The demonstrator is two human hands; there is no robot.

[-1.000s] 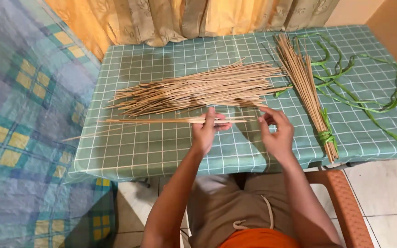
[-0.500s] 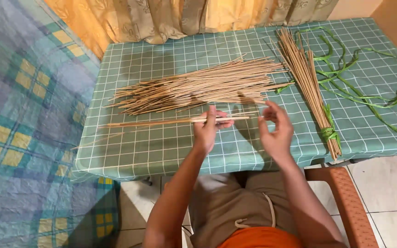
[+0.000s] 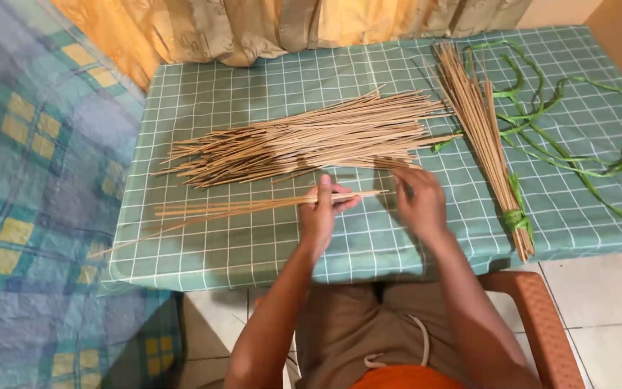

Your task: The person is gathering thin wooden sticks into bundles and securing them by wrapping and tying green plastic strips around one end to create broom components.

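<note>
Green-checked surface (image 3: 253,245): my left hand (image 3: 319,212) grips a few thin sticks (image 3: 239,207); my right hand (image 3: 419,202) reaches, fingers loosely spread, into the loose stick pile (image 3: 304,137).

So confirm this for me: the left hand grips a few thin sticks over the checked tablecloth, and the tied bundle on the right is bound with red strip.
Not red. The head view shows the tied bundle bound with green strip. The rest holds: the left hand has its grip on a few thin sticks over the checked tablecloth.

A few thin tan sticks (image 3: 239,207) — gripped in the left hand (image 3: 323,212), fanning out leftward, low over the cloth. The loose stick pile (image 3: 304,137) lies just beyond the right hand (image 3: 419,202) — fingertips at its near edge.
</note>
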